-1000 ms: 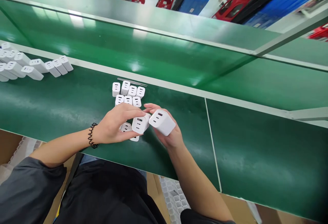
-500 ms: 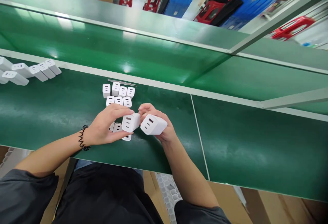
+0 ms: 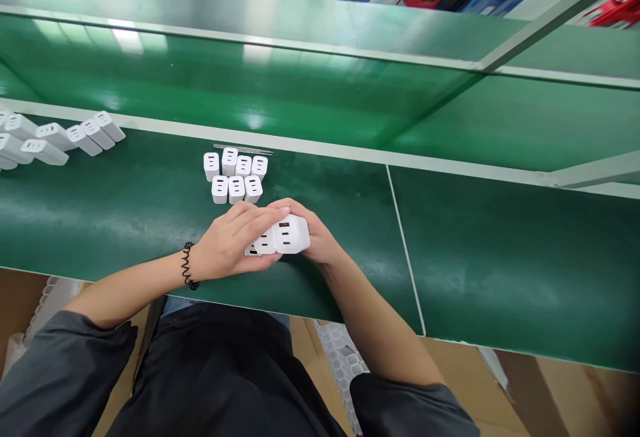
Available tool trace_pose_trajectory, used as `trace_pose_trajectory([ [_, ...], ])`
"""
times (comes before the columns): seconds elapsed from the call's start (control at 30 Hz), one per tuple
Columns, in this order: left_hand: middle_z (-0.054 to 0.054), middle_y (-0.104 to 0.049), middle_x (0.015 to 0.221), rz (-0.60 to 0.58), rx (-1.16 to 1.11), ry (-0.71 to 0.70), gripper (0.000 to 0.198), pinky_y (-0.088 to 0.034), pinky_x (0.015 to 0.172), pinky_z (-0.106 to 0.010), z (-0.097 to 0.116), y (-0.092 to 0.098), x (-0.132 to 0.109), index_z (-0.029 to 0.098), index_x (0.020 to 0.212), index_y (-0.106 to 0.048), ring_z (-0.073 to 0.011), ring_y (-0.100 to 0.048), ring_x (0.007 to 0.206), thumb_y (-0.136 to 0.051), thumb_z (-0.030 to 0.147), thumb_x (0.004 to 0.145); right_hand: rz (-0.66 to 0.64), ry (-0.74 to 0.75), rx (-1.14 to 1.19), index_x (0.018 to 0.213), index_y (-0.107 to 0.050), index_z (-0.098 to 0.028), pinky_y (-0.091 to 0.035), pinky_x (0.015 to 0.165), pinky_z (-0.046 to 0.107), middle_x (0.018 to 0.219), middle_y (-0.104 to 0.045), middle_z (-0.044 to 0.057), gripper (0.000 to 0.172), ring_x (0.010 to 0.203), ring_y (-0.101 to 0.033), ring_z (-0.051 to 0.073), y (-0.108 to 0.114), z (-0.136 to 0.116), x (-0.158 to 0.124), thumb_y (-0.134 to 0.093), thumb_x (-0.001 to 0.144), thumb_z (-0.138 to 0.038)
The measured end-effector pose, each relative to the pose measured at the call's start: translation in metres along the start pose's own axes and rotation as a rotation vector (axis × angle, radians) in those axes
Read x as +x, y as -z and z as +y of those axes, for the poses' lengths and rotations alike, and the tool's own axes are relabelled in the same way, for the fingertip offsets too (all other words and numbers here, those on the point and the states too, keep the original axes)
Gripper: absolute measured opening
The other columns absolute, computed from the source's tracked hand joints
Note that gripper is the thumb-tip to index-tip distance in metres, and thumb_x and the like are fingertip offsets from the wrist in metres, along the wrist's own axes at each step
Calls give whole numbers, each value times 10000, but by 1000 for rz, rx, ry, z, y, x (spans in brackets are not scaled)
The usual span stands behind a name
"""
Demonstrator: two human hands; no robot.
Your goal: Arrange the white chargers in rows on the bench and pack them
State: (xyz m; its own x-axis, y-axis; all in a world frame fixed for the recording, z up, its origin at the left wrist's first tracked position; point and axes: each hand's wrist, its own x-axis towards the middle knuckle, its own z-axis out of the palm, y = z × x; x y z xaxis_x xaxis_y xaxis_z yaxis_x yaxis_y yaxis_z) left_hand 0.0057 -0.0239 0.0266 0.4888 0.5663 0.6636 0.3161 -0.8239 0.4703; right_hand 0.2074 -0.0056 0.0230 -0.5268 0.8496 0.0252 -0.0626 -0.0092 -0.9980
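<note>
Both of my hands meet over a small cluster of white charger blocks [image 3: 277,237] on the green work surface [image 3: 140,217]. My left hand [image 3: 235,240], with a black coil band at the wrist, lies curled over the cluster's left side. My right hand [image 3: 313,237] wraps the rightmost block from behind and presses it against the others. Just beyond my fingers, several more white charger blocks [image 3: 235,176] stand upright in two tight rows, ports facing up.
A row of white charger blocks [image 3: 55,137] lies on its sides at the far left. A pale rail [image 3: 450,170] separates the work surface from a green conveyor belt [image 3: 250,90]. Red stools and blue crates stand beyond. Cardboard and white trays lie below the near edge.
My right hand has brought its block down and left against the block in my left hand; both hands now close on the cluster together on the surface.
</note>
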Motion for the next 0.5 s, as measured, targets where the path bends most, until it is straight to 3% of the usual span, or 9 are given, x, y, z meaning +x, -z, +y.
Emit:
trace_pose_trajectory([
  [0.13,-139,-672,1228,43,70,10,732,-525,815,-357,10,-5,8,185,1500,-342,-231,-620,949,-639,501,911,83,-64,41,986,-626,-246,-549,783,374,932,-637,20,458,823,-609,200,-13,2,-4,-767,726,-595],
  [0.23,-90,-715,1103,44,63,56,623,-519,757,-321,14,-1,19,197,1418,-453,-197,-597,837,-586,552,924,103,-73,21,980,-617,-256,-550,799,393,924,-629,19,512,833,-601,210,-11,1,-6,-780,686,-642],
  [0.4,-59,-712,1039,-19,79,103,554,-500,732,-299,13,17,41,205,1320,-530,-173,-592,809,-560,594,927,-11,-30,-63,1193,-601,-303,-551,875,426,1079,-665,44,587,965,-636,244,27,-14,-6,-787,711,-582],
  [0.5,-61,-715,1057,-163,141,7,579,-472,736,-307,17,9,43,189,1296,-544,-178,-590,816,-524,634,927,209,59,-78,1220,-580,-337,-562,847,427,1074,-670,36,572,860,-644,210,50,-20,-5,-738,735,-597],
])
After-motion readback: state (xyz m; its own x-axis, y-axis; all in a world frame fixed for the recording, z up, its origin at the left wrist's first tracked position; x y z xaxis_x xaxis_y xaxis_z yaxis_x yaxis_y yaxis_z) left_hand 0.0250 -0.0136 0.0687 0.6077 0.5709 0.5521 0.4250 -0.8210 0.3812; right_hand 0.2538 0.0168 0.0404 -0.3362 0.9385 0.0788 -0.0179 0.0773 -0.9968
